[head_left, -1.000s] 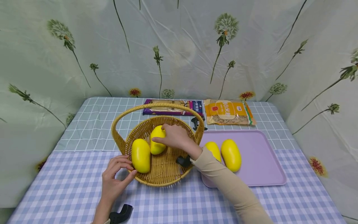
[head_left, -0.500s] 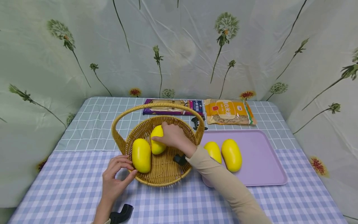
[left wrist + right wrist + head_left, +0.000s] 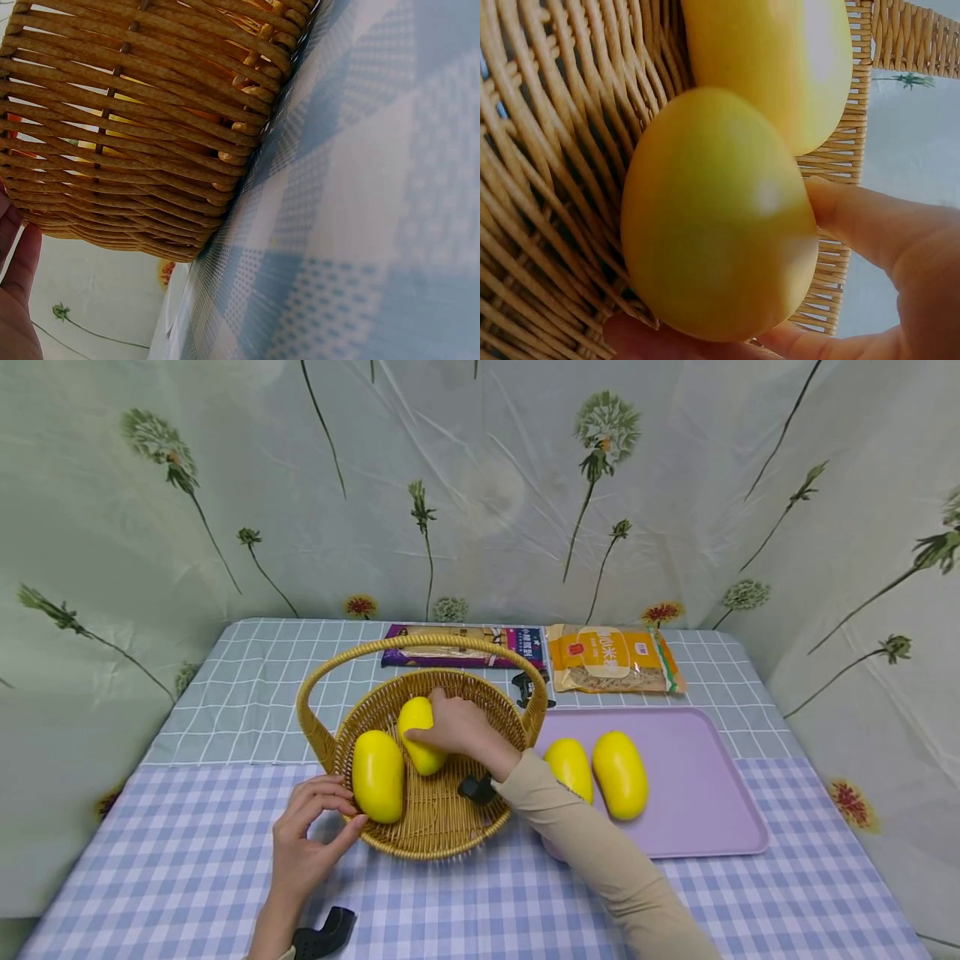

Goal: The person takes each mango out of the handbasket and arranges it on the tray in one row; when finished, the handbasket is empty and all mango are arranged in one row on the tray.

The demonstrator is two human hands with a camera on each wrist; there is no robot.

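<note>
A wicker basket (image 3: 442, 855) with a tall arched handle stands on the table and holds two yellow mangoes. My left hand (image 3: 303, 835) grips the basket's near left rim between thumb and fingers; in the left wrist view its fingers (image 3: 21, 262) meet the rim beside the woven wall. Inside the basket, my right hand (image 3: 459, 727) holds one mango (image 3: 415, 717) from its right side. The right wrist view has this mango (image 3: 716, 225) between thumb and fingers, low against the weave. The other mango (image 3: 378, 777) lies to its left, near my left hand.
A purple tray (image 3: 705, 793) right of the basket bears two more mangoes (image 3: 621, 775), one partly behind my right sleeve (image 3: 600, 852). Behind lie a purple noodle-like packet (image 3: 461, 647), an orange grain bag (image 3: 613, 660) and a small black item (image 3: 525, 689).
My right hand has shifted slightly left within the basket, and the mango it holds has moved left and turned a little. My left hand stays on the rim.
</note>
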